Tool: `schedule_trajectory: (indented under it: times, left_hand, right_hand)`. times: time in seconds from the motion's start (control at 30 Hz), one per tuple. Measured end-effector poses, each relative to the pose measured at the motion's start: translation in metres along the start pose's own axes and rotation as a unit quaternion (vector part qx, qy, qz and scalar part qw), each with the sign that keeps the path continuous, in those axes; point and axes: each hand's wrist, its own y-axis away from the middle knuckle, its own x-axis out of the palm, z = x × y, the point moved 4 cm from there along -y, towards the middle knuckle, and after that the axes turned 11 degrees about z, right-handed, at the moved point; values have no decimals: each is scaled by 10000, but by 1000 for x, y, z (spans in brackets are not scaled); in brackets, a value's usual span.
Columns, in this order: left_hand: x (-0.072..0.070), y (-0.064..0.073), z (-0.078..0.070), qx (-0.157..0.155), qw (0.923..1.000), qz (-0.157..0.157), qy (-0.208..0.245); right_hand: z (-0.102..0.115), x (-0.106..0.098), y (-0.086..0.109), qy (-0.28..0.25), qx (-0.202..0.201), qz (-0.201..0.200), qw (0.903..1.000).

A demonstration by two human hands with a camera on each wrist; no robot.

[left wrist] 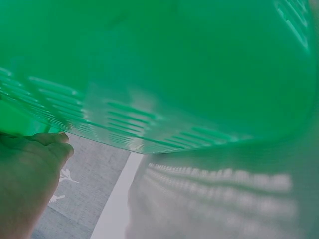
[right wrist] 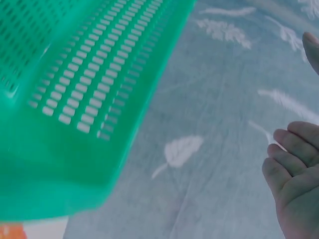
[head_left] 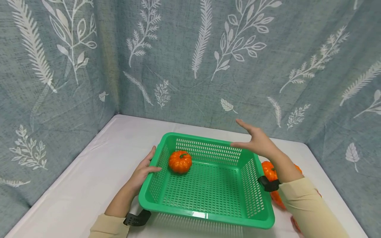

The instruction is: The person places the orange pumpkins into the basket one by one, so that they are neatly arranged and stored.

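Currently gripping the left rim of a green basket (head_left: 232, 221) with the left hand (head_left: 141, 173), thumb over the rim to the inside, fingers along the outer wall. Holding nothing in the right hand (head_left: 257, 142), raised above the basket's far right corner, thumb and fingers spread wide apart. Seen also in the right wrist view, bare-palmed and apart from the basket's slotted wall.

For the basket, placed between the left and right edges of the white tabletop (head_left: 98, 172), nearer the right one, with far rim close to the tabletop's far edge. Cannot tell whether resting flat or slightly lifted.

Inside, near the basket's far left corner, just beside the left wall: an orange pumpkin (head_left: 178, 163), green stem upward. Outside, between basket and the tabletop's right edge: other pumpkins (head_left: 268, 170), orange to reddish, partly hidden by the right forearm; cannot tell how many.

Around both wrists, black bands (head_left: 269, 183); farther up, beige sleeves (head_left: 309, 205). Beyond the tabletop's far edge and along both sides: a grey-blue curtain (head_left: 184, 102), printed with white leaves and sprigs.
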Motion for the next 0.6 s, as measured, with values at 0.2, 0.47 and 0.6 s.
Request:
schedule_trajectory:
  times: [0.2, 0.47, 0.6]
  left_hand:
    - [-1, 0, -1, -12, 9999, -44, -93]
    - [-1, -1, 0, 8, 10000, 5, -78]
    - [-1, -1, 0, 20, 10000, 25, -62]
  right_hand:
    - [-16, -12, 22, -28, 252, -231, 9994]
    - [-33, -18, 51, -96, 445, -499, 9977]
    - [-40, -18, 63, -119, 453, -628, 9969]
